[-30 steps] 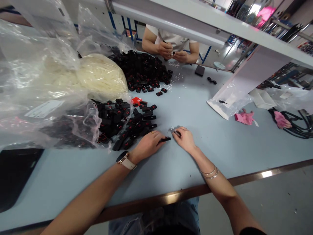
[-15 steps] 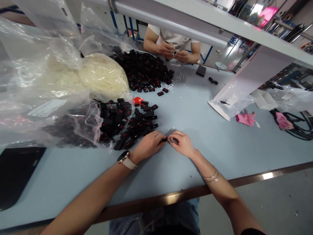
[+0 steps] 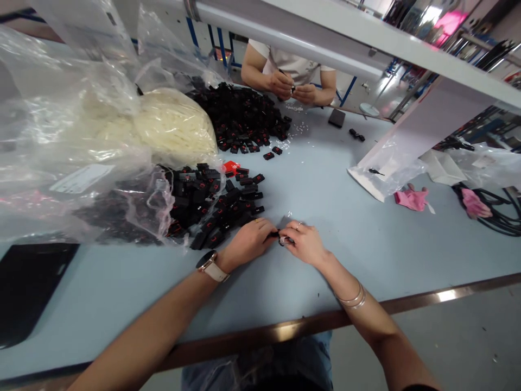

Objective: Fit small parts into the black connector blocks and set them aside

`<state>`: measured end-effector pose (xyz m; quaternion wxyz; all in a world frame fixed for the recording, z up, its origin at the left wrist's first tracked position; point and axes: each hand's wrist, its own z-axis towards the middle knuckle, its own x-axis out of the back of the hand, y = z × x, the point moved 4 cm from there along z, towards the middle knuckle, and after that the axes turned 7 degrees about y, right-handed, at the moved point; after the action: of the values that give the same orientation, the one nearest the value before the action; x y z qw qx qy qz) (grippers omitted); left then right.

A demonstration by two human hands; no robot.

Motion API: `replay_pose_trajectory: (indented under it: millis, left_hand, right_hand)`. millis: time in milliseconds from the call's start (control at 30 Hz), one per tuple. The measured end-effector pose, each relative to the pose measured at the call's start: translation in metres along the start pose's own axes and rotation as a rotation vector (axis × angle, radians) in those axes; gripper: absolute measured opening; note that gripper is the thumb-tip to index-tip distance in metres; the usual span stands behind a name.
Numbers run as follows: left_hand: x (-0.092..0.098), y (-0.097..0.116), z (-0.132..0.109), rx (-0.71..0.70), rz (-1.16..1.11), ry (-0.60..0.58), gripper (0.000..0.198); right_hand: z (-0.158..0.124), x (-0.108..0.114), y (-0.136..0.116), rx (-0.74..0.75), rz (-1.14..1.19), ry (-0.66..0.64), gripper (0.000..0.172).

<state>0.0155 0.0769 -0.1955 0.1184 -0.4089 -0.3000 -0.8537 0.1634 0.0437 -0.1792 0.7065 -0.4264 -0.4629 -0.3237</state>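
My left hand [image 3: 247, 243], with a watch on its wrist, pinches a small black part [image 3: 273, 235] just above the blue table [image 3: 309, 179]. Touching that same part from the other side, my right hand [image 3: 304, 242] has its fingers closed on a small clear piece that I cannot make out well. Both hands meet fingertip to fingertip. Just left of them lies a pile of black parts with red marks [image 3: 215, 201], spilling out of a clear plastic bag [image 3: 81, 179].
A bag of white pieces [image 3: 171, 122] and a second black pile [image 3: 240, 117] lie further back. Across the table a person's hands [image 3: 293, 89] work on a part. A clear bag [image 3: 386, 168], pink gloves [image 3: 411, 198], black cables [image 3: 496, 212] and a dark tray [image 3: 24, 288] lie around.
My hands have come together: a second ago they were a little apart, each with its own piece, and now the fingertips meet over the black part.
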Motion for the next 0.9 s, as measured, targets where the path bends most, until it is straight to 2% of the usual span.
replay_pose_trajectory:
  millis: [233, 367, 467, 567, 900]
  left_hand:
    - [0.0, -0.001, 0.0, -0.002, 0.008, 0.006, 0.011]
    - [0.0, -0.001, 0.0, -0.004, 0.009, 0.009, 0.011]
    - [0.001, 0.0, 0.0, -0.014, 0.0, 0.031, 0.014]
    - [0.001, 0.001, 0.0, -0.023, -0.012, 0.049, 0.018]
    - [-0.001, -0.002, -0.001, 0.007, 0.007, 0.019, 0.019]
  right_hand:
    - [0.001, 0.002, -0.001, 0.03, -0.018, -0.017, 0.022]
    - [0.002, 0.002, 0.005, 0.005, 0.132, 0.029, 0.021]
    - [0.006, 0.003, 0.021, -0.133, 0.225, 0.152, 0.021]
    - [0.009, 0.0, 0.037, -0.293, 0.179, 0.216, 0.021]
    - [0.016, -0.014, 0.042, -0.377, -0.001, 0.082, 0.021]
